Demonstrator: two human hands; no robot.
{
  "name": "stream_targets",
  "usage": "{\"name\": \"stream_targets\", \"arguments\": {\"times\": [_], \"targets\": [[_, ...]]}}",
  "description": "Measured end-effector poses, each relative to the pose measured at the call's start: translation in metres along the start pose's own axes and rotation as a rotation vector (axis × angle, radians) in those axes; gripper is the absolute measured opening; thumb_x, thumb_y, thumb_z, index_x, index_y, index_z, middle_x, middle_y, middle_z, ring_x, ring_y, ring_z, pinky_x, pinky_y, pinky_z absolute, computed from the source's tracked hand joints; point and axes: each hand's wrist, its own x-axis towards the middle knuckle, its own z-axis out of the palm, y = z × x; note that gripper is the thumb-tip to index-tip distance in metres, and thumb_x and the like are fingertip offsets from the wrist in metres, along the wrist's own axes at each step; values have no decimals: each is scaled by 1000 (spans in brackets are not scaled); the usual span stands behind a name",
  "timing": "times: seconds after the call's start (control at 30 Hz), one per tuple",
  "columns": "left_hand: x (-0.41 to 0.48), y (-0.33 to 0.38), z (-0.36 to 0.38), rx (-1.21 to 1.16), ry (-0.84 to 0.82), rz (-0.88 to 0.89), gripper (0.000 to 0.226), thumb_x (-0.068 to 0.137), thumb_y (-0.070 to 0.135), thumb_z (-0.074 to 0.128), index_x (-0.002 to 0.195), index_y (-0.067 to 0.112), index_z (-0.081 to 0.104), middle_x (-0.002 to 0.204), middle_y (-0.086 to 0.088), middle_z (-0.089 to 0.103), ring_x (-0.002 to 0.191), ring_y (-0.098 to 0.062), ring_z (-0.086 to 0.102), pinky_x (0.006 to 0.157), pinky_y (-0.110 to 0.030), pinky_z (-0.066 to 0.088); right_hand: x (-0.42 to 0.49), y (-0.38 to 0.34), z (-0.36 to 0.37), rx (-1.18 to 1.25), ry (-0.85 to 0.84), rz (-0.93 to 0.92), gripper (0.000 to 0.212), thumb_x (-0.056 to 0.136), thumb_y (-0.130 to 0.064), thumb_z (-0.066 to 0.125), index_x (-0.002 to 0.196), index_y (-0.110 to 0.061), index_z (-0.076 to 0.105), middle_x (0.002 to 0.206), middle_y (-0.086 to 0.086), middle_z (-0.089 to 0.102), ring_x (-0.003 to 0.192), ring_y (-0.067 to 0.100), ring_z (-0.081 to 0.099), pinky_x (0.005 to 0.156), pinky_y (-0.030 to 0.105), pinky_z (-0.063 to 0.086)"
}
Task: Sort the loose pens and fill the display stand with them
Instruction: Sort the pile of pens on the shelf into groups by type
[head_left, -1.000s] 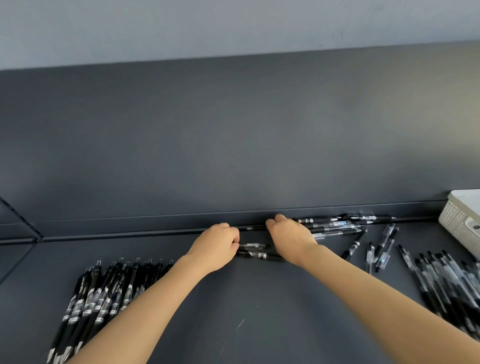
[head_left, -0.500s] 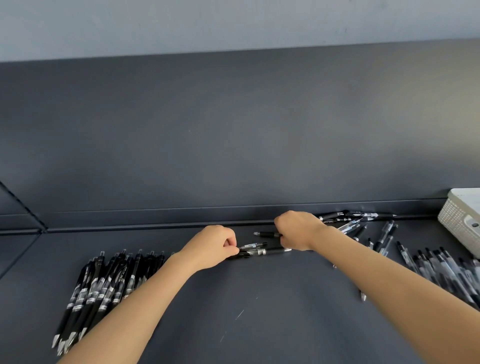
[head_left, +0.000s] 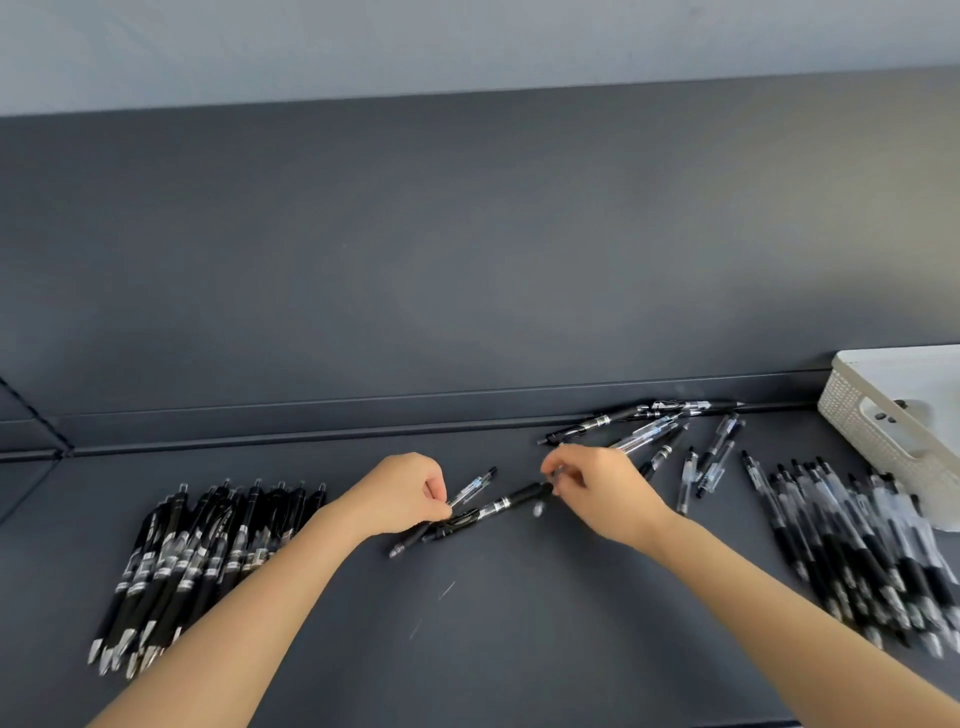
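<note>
At centre frame, slim black plastic pens (head_left: 485, 508) are pinched by fingers of the left hand (head_left: 400, 493), probably bound for the sorted black pile (head_left: 208, 551) at lower left. Fingers of the right hand (head_left: 597, 488) are curled but blurred, so its hold cannot be told.

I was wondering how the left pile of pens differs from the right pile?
The left pile holds opaque black pens with silver bands, while the right pile holds pens with clear barrels and black grips. The left pile lies tight and nearly parallel, and the right pile fans out more loosely. Both lie flat on the dark shelf.
</note>
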Motion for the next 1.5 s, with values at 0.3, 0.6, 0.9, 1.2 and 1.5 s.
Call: {"name": "stream_targets", "arguments": {"times": [0.3,0.6,0.9,1.2,1.5], "targets": [[-16,20,2,9,86,-132,5,73,15,61,72,12,65,78,-2,69,62,-16,54,59,-26,46,-36,-11,3,289,-21,194,16,86,-12,61,85,-25,52,74,-3,68,58,10,50,51,17,42],[-36,38,3,-420,128,-113,8,82,12,64,84,7,69,75,-2,68,65,-10,61,57,-16,51,-51,-20,-13,948,-69,447,6,88,-3,60,87,-6,64,78,6,68,49,9,38,41,18,19],[-20,108,31,-480,-17,-4,8,84,14,65,84,8,70,80,-2,70,67,-6,64,59,-16,50,-81,9,-45,776,146,517,10,81,-10,71,82,-8,61,61,-1,54,51,13,36,40,19,28],[1,223,78,-570,-146,138,6,86,13,64,84,10,69,76,1,70,70,-7,66,62,-18,53,-132,63,-113,490,399,543,15,82,-17,70,83,-2,66,61,1,55,47,10,43,45,18,34],[27,323,121,-579,-162,103,6,84,11,67,79,8,66,84,-10,72,69,-14,67,60,-23,57,-153,122,-174,221,416,668,28,78,-19,72,63,-8,50,60,12,43,57,19,38,53,26,32]]}}
